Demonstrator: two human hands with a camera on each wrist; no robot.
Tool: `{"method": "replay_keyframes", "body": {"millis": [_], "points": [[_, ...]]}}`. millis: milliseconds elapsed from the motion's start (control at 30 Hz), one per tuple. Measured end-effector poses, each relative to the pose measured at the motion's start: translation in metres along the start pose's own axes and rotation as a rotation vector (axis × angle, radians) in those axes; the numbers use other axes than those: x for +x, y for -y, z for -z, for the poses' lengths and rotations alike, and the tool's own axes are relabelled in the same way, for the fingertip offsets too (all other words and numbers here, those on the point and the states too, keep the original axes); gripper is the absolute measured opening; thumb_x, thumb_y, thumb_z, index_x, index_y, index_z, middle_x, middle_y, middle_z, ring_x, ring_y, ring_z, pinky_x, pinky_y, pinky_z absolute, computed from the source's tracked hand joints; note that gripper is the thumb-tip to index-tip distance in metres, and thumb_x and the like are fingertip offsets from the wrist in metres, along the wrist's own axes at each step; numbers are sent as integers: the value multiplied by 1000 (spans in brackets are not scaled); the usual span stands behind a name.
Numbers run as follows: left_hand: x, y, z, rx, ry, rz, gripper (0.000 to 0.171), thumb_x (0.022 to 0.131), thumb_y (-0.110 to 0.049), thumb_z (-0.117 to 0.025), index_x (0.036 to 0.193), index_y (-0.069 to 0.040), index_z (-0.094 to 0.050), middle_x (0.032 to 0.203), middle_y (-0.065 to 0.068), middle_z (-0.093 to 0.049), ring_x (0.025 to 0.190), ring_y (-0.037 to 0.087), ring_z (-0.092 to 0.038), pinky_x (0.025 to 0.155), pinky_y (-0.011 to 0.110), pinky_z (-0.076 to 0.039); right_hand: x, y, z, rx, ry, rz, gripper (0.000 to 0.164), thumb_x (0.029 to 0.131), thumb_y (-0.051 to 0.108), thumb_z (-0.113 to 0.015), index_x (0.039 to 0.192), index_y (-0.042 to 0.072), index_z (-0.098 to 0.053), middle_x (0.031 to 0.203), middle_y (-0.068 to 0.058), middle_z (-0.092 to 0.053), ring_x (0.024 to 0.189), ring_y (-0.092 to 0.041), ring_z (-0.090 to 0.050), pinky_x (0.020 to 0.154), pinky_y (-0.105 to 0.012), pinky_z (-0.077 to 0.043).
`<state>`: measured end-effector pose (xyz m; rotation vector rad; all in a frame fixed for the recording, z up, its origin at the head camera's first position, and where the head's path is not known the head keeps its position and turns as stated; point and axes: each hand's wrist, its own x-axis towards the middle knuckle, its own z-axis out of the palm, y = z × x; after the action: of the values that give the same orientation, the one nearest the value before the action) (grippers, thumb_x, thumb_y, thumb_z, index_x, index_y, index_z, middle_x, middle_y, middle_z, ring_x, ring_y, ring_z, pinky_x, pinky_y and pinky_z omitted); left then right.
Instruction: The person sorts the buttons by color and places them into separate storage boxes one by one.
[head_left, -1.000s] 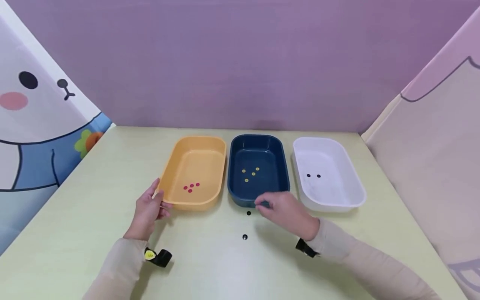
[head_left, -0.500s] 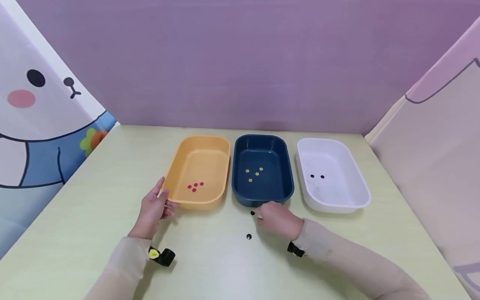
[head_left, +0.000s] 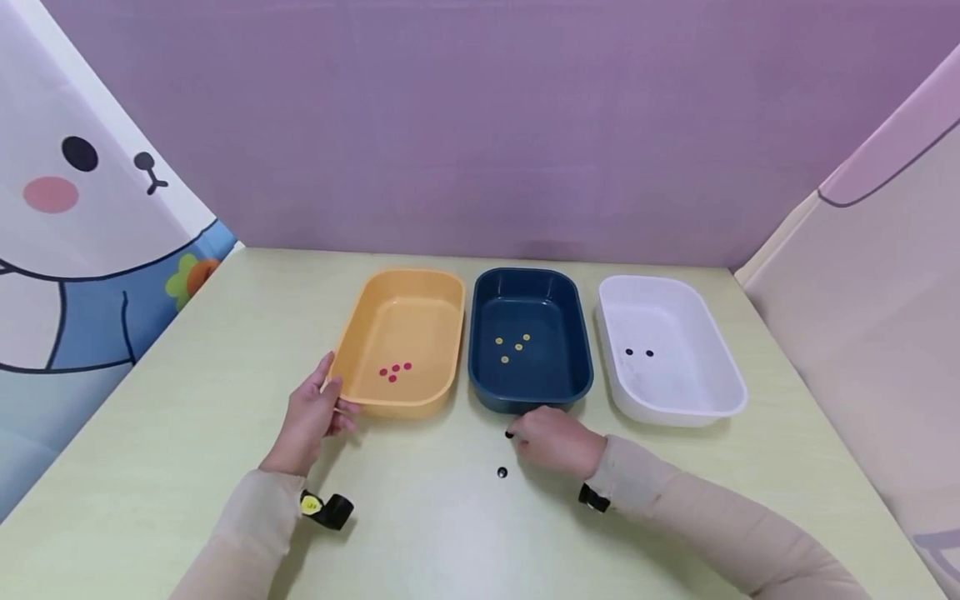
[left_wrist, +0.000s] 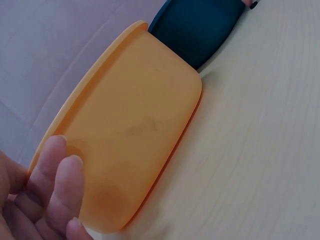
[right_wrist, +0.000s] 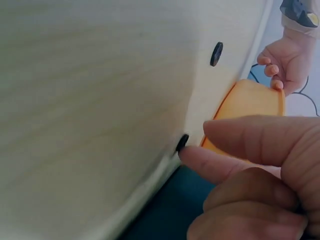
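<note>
My left hand (head_left: 306, 421) grips the near left corner of the yellow tray (head_left: 397, 409), thumb at the rim and fingers against its outer wall. Several red buttons (head_left: 395, 368) lie in that tray. Just in front of the dark blue tray (head_left: 531, 398), my right hand (head_left: 558, 442) touches a black button (right_wrist: 183, 142) with the index fingertip. In the right wrist view its thumb stands apart from the index finger, and the other fingers are curled. A second black button (head_left: 502, 472) lies on the table nearer to me.
Several yellow buttons (head_left: 518, 347) lie in the blue tray. On the right, the white tray (head_left: 731, 400) holds two black buttons (head_left: 649, 353). The three trays stand side by side on the pale table (head_left: 420, 533), before a purple back wall (head_left: 480, 125).
My right hand has come down from the blue tray's front rim to the table, and its index finger has shifted the black button slightly towards me. The left hand stays at the yellow tray.
</note>
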<state>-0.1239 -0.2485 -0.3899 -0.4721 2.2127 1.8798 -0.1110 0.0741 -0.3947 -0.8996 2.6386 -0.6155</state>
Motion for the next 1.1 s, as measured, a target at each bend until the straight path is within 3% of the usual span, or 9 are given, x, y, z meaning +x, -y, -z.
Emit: {"method": "replay_keyframes", "body": {"millis": [67, 133, 267, 333, 533, 933, 1100], "points": [[1, 0, 0, -4, 1, -1, 55, 106, -22, -32, 155, -26, -8, 61, -7, -61, 45, 5, -55, 47, 20, -39, -1, 0, 0, 18, 9, -11, 22, 82, -8, -55, 66, 6, -60, 58, 7, -36, 50, -8, -32, 50, -21, -26], [1, 0, 0, -4, 0, -1, 55, 106, -22, -32, 155, -26, -8, 60, -7, -61, 45, 6, -55, 47, 20, -39, -1, 1, 1, 29, 23, -40, 17, 80, -7, -57, 75, 4, -69, 64, 5, -53, 54, -8, -42, 53, -21, -36], [0, -1, 0, -4, 0, 4, 55, 106, -22, -32, 155, -26, -7, 60, -8, -61, 45, 6, -55, 47, 20, -39, 0, 1, -1, 15, 37, -60, 17, 80, -5, -62, 87, 4, -74, 91, -5, -71, 75, -15, -62, 71, -29, -51], [0, -1, 0, -3, 0, 5, 55, 106, -22, -32, 155, -27, -7, 60, -8, -61, 45, 6, -55, 47, 20, -39, 1, 1, -2, -1, 41, -64, 12, 81, -2, -66, 86, 5, -73, 90, -4, -71, 82, -18, -64, 75, -31, -51], [0, -1, -1, -7, 0, 2, 55, 106, -21, -32, 155, -25, -7, 60, -7, -61, 45, 6, -55, 47, 20, -39, 5, 5, -5, -38, 59, -82, 4, 81, 5, -73, 81, 8, -71, 81, 3, -67, 75, -15, -59, 72, -29, -49], [-2, 1, -2, -14, 16, -2, 56, 106, -21, -32, 155, -24, -5, 61, -8, -62, 46, 6, -57, 50, 20, -40, 0, -1, -2, -42, 107, -107, 19, 81, 5, -72, 67, 14, -61, 67, 9, -56, 66, -11, -52, 64, -27, -44], [-2, 0, 1, -26, 40, 2, 57, 106, -23, -32, 155, -26, -2, 63, -8, -61, 50, 6, -58, 54, 21, -40, -7, -8, 2, 28, 122, -113, 18, 81, 6, -68, 65, 14, -63, 68, 9, -58, 66, -10, -52, 66, -27, -45]]}}
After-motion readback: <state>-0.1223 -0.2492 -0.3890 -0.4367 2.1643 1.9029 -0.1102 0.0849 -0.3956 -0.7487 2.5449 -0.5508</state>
